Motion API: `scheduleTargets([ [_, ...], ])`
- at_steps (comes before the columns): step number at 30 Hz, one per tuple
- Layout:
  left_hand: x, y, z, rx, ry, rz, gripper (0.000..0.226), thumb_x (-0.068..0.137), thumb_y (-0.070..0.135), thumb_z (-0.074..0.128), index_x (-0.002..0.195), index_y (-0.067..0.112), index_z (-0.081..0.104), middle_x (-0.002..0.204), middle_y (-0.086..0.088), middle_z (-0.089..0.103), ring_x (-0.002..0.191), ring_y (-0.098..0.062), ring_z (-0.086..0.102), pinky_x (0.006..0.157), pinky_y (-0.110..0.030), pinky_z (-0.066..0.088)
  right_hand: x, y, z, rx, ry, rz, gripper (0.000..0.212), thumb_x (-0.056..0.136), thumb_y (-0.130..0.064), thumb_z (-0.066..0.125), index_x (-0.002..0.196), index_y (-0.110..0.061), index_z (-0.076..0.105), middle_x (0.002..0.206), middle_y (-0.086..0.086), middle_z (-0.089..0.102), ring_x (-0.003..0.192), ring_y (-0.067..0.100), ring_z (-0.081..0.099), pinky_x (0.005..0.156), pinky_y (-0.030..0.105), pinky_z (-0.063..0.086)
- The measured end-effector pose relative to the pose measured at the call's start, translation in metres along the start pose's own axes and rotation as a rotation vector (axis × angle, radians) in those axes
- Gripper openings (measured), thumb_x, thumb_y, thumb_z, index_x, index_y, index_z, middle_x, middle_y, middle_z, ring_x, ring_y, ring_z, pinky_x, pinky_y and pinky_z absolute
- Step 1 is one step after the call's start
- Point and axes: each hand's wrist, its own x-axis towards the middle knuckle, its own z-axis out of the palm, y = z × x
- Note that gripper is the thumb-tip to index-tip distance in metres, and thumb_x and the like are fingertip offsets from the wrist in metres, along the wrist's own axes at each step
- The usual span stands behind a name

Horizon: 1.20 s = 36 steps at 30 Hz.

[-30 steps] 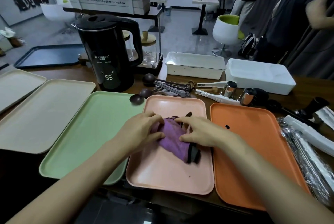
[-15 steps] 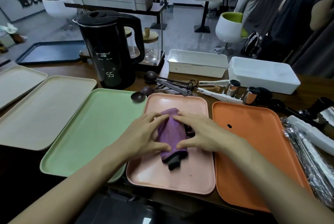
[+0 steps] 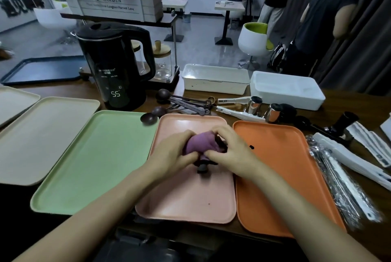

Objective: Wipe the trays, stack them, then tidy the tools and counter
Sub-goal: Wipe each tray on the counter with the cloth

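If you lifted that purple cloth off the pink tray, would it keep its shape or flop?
Probably floppy: the purple cloth is bunched into soft folds between the left hand and right hand, its dark end sagging onto the pink tray. Likely light, since it crumples so readily in that grip. It seems unlikely to roll; it would just slump.

The left hand (image 3: 169, 153) and right hand (image 3: 230, 153) gripped a bunched purple cloth with dark trim (image 3: 198, 144) from either side, over the far half of a pale pink rectangular plastic tray (image 3: 190, 198). A mint-green plastic tray (image 3: 88, 160) lay just beside it on the left and an orange plastic tray (image 3: 285, 177) on the right. Behind them stood a black electric kettle (image 3: 114, 67) — display reading 55 — near a cluster of dark measuring spoons (image 3: 190, 105).
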Motion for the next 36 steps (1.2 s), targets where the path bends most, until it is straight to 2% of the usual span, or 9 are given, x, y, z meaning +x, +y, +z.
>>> scheduleTargets([
  [4, 0.016, 0.036, 0.024, -0.335, 0.016, -0.066, 0.015, 0.078, 0.035, 0.062, 0.089, 0.026, 0.062, 0.079, 0.009, 0.067, 0.073, -0.011, 0.06, 0.067, -0.037, 0.05, -0.027, 0.005, -0.031, 0.391, -0.01, 0.093, 0.05, 0.08, -0.011, 0.084, 0.116, -0.034, 0.059, 0.108, -0.016, 0.066, 0.098, -0.005, 0.062, 0.084, 0.011, 0.045],
  [8, 0.028, 0.052, 0.055, -0.514, -0.061, -0.149, 0.027, 0.081, 0.037, 0.067, 0.099, 0.018, 0.069, 0.091, -0.005, 0.074, 0.088, -0.027, 0.069, 0.081, -0.056, 0.054, -0.046, 0.021, -0.047, 0.402, 0.146, 0.108, 0.065, 0.079, 0.0, 0.081, 0.13, -0.031, 0.055, 0.122, -0.011, 0.067, 0.116, 0.004, 0.062, 0.096, 0.022, 0.049],
  [10, 0.031, 0.059, 0.065, -0.521, -0.1, -0.155, 0.032, 0.083, 0.044, 0.069, 0.104, 0.02, 0.07, 0.093, -0.004, 0.074, 0.088, -0.023, 0.069, 0.084, -0.058, 0.052, -0.057, 0.028, -0.058, 0.368, 0.218, 0.118, 0.067, 0.08, -0.002, 0.081, 0.134, -0.032, 0.054, 0.123, -0.011, 0.067, 0.115, 0.013, 0.064, 0.101, 0.034, 0.051],
  [15, 0.033, 0.068, 0.078, -0.227, -0.145, -0.102, 0.079, 0.074, 0.075, 0.061, 0.141, 0.033, 0.053, 0.113, 0.015, 0.069, 0.104, -0.001, 0.063, 0.092, -0.034, 0.052, -0.091, 0.043, -0.094, 0.092, 0.212, 0.195, 0.081, 0.083, -0.024, 0.081, 0.141, -0.062, 0.04, 0.134, -0.023, 0.06, 0.122, 0.0, 0.057, 0.109, 0.031, 0.044],
  [22, 0.009, 0.084, 0.094, 0.383, -0.239, -0.09, 0.101, 0.076, 0.083, 0.032, 0.159, 0.025, 0.031, 0.163, 0.001, 0.033, 0.151, -0.022, 0.028, 0.121, -0.043, 0.027, -0.116, 0.067, -0.146, -0.212, -0.065, 0.204, 0.041, 0.098, -0.027, 0.063, 0.132, -0.049, 0.06, 0.129, -0.029, 0.061, 0.124, -0.005, 0.052, 0.109, 0.032, 0.044],
  [25, -0.006, 0.09, 0.108, 0.498, -0.223, -0.138, 0.095, 0.077, 0.079, 0.023, 0.155, 0.026, 0.037, 0.166, -0.003, 0.029, 0.154, -0.029, 0.023, 0.122, -0.051, 0.026, -0.109, 0.082, -0.14, -0.327, -0.096, 0.169, 0.044, 0.099, -0.021, 0.056, 0.129, -0.052, 0.06, 0.126, -0.025, 0.058, 0.119, 0.006, 0.055, 0.103, 0.033, 0.045],
  [31, -0.02, 0.093, 0.126, 0.624, -0.113, -0.136, 0.062, 0.092, 0.062, 0.036, 0.135, 0.026, 0.062, 0.154, -0.008, 0.049, 0.144, -0.036, 0.043, 0.11, -0.059, 0.042, -0.117, 0.098, -0.124, -0.515, -0.002, 0.059, 0.047, 0.096, -0.022, 0.044, 0.131, -0.05, 0.058, 0.126, -0.016, 0.055, 0.097, 0.027, 0.065, 0.082, 0.044, 0.055],
  [34, -0.021, 0.095, 0.131, 0.658, -0.083, -0.118, 0.058, 0.093, 0.057, 0.038, 0.131, 0.023, 0.065, 0.15, -0.01, 0.053, 0.141, -0.035, 0.046, 0.109, -0.059, 0.043, -0.124, 0.091, -0.123, -0.539, -0.098, 0.085, 0.051, 0.095, -0.033, 0.036, 0.142, -0.043, 0.051, 0.137, -0.019, 0.055, 0.117, 0.023, 0.061, 0.092, 0.042, 0.052],
  [36, -0.021, 0.095, 0.134, 0.665, -0.075, -0.115, 0.057, 0.094, 0.056, 0.037, 0.13, 0.021, 0.065, 0.15, -0.011, 0.052, 0.143, -0.035, 0.044, 0.11, -0.06, 0.04, -0.128, 0.084, -0.121, -0.576, -0.211, 0.139, 0.056, 0.098, -0.048, 0.035, 0.153, -0.04, 0.034, 0.154, -0.02, 0.039, 0.134, 0.017, 0.049, 0.102, 0.038, 0.045],
])
